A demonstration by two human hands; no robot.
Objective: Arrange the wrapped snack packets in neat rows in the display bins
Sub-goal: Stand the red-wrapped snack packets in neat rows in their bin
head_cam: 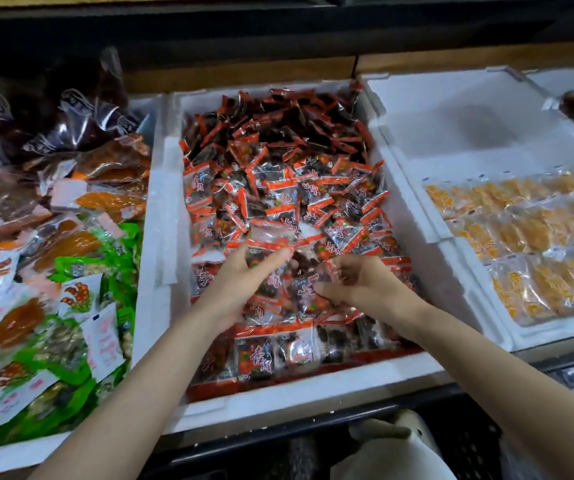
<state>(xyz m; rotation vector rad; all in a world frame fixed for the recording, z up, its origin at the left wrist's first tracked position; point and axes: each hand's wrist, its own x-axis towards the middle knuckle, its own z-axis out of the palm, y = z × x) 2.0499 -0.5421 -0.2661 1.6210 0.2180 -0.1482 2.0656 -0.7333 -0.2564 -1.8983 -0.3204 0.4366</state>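
Now both hands reach into the middle white bin [160,209]: the left hand [244,282] pinches a red packet [268,237], the right hand [361,282] grips a second packet [308,292], above the neat front row [271,351].

Snack packets [278,188] in middle bin [160,216], between two others.
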